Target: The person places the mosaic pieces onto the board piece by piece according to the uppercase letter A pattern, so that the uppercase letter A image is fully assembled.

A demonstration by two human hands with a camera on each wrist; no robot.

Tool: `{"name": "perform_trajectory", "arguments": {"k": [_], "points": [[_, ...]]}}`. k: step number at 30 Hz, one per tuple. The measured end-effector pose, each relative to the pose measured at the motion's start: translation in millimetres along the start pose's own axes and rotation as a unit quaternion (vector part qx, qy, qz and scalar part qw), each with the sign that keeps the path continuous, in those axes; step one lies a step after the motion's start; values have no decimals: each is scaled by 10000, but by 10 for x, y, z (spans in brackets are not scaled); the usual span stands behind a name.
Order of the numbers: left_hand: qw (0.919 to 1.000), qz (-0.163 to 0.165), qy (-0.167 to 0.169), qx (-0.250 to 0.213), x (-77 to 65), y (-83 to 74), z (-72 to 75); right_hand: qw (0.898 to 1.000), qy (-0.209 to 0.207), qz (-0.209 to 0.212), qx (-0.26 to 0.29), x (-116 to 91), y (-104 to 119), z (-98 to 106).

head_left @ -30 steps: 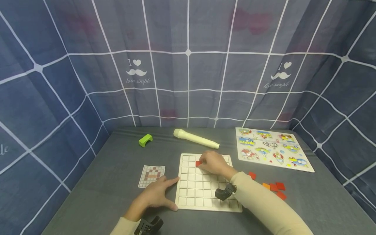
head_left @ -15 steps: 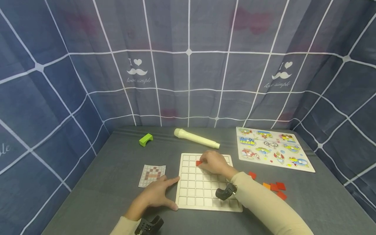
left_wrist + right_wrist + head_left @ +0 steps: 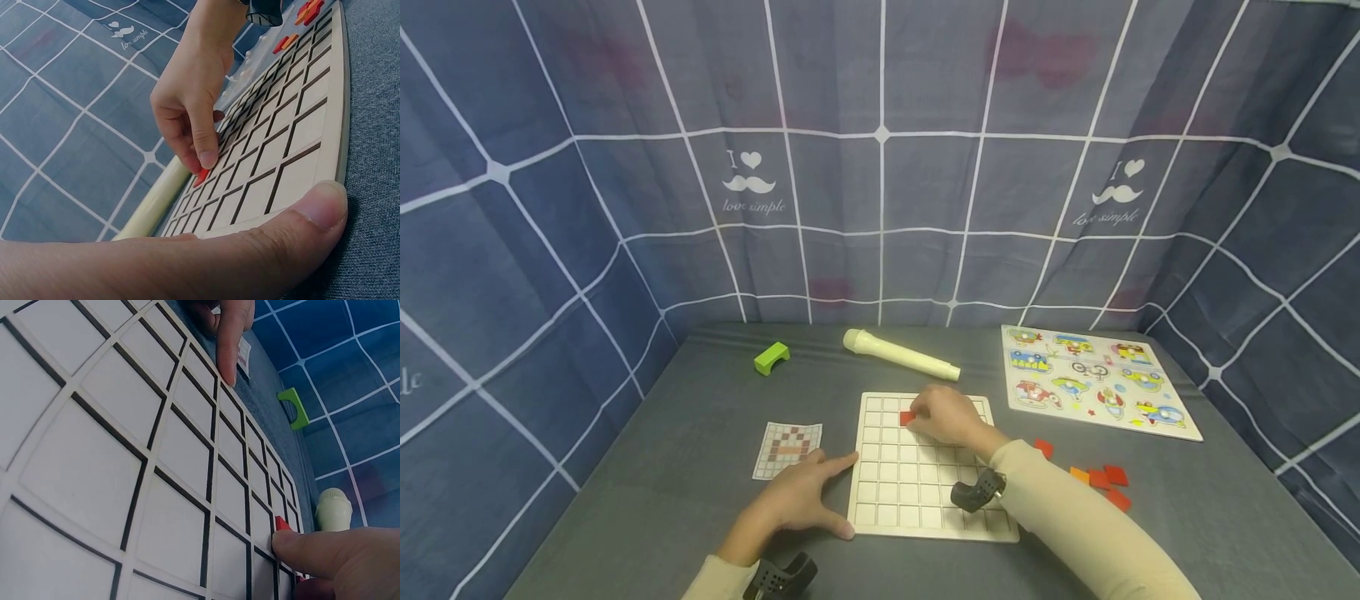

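A pale grid board (image 3: 887, 492) with square cells lies at the middle of the table. My right hand (image 3: 950, 414) reaches over its far part, thumb and fingers pinching a small red square tile (image 3: 907, 418) at the second row of cells. In the left wrist view the red tile (image 3: 200, 178) is under the fingertips, right at the grid; the right wrist view has most of the tile (image 3: 281, 523) hidden behind the thumb. Thumb and index finger spread, my left hand (image 3: 797, 496) touches the board's left edge and near left corner.
Left of the board lies a pattern card (image 3: 786, 442). Behind are a green arch block (image 3: 771, 358) and a cream toy microphone (image 3: 901, 354). A vehicle picture puzzle (image 3: 1097, 392) lies back right, with several red tiles (image 3: 1116, 475) and an orange tile (image 3: 1079, 475) nearer.
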State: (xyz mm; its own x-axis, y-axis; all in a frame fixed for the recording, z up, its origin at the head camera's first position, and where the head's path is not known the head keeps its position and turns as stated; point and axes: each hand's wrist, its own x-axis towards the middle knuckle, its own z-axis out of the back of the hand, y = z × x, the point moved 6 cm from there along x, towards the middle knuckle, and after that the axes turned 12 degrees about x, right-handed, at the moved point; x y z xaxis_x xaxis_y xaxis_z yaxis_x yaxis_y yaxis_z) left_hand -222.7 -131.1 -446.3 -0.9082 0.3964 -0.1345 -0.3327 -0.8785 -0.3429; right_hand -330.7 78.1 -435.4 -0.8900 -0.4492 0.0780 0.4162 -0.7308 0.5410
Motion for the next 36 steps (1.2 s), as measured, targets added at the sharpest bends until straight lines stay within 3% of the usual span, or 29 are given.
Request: {"name": "perform_trajectory", "arguments": {"k": [11,14,18,28,33,36], "points": [[10000,2,51,-52,21,-1,-34,9997,-26,241,51,-16,-3,8],[10000,-25,31,-46,27,0,-30,9993,-127,355,77,-39,-20,74],[10000,-61,-3,-23,28,9,-18,9992,-334,115,182,-179,-149,247],[10000,-30,33,-5,8,30,-22,9963,-851,-126,40,-1084,-846,884],[10000,0,35,26,15,29,-27,9890,-1119,-928,263,-1626,-1258,1169],[10000,10,45,44,24,32,-14,9789,-1215,-1593,414,-1964,-1515,1241]]}}
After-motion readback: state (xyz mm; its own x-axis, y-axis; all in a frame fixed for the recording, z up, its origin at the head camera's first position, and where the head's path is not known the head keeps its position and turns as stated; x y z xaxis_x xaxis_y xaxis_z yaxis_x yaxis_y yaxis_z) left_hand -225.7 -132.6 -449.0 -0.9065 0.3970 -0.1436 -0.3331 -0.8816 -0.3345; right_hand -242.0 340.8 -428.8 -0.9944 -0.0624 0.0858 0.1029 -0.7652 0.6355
